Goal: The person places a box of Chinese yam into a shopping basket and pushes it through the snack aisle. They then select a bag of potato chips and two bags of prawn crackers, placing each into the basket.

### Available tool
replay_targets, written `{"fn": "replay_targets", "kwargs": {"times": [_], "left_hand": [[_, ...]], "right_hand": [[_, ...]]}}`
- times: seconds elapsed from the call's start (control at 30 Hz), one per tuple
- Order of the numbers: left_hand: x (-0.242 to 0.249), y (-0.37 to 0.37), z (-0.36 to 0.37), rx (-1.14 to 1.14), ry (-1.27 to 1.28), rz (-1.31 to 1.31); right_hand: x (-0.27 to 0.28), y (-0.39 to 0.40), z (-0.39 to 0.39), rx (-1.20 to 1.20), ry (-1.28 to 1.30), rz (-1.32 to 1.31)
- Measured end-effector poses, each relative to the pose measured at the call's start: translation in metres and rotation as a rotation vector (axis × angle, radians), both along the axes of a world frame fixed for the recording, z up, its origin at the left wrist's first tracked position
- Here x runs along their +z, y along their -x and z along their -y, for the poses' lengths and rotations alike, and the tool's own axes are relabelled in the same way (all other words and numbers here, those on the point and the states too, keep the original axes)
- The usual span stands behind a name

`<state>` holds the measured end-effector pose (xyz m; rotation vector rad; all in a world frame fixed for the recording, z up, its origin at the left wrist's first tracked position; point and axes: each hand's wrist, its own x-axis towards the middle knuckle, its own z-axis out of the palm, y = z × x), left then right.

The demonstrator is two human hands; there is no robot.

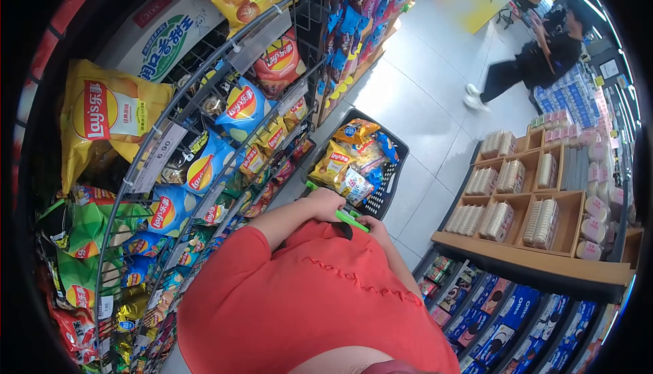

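My left hand [326, 204] is closed around the green handle [352, 222] of a black shopping cart. My right hand [373, 226] sits at the other end of that handle, its fingers partly hidden but curled over it. Beyond the handle is the cart's black basket [396, 182]. Several snack bags lie inside it: a yellow Lay's chip bag [334, 162], an orange bag [358, 130], a blue bag [387, 147] and a white bag [356, 185].
Close on my left, a wire rack [161, 124] holds several chip bags. At the right stands a wooden display [503, 245] of packaged goods above a shelf of blue boxes [518, 307]. A person in black [544, 61] walks on the tiled floor [428, 95] ahead.
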<state>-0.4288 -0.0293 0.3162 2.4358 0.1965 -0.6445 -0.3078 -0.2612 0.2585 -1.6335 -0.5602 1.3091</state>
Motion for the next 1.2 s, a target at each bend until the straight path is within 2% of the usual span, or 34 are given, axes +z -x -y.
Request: {"fn": "replay_targets", "kwargs": {"times": [0.73, 1.2], "left_hand": [[0.002, -0.001, -0.001, -0.007, 0.015, 0.0], [0.0, 0.0, -0.001, 0.011, 0.019, 0.024]], "right_hand": [[-0.012, 0.002, 0.003, -0.02, -0.01, 0.006], [0.002, 0.003, -0.001, -0.033, -0.016, -0.028]]}}
